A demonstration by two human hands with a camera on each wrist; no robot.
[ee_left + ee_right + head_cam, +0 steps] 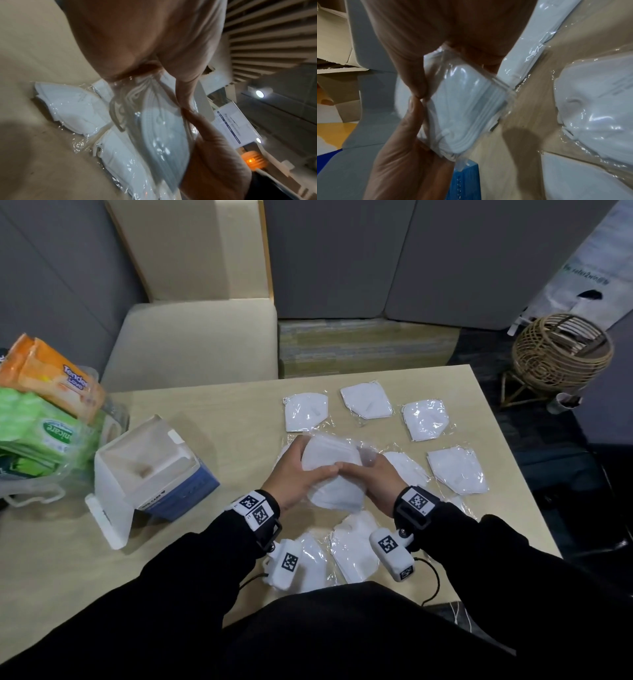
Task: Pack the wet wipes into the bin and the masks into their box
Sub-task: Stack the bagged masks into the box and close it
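Note:
Both hands hold a stack of plastic-wrapped white masks just above the table's middle. My left hand grips its left side and my right hand its right side, thumbs meeting on top. The wrist views show the same stack squeezed between the palms. More wrapped masks lie spread over the table, some under my wrists. The open blue and white mask box stands at the left. Orange wet wipes and green wet wipes sit piled in a clear bin at the far left.
The beige table ends at a near right corner. A cream chair stands behind it. A wicker ball stand is on the floor at the far right.

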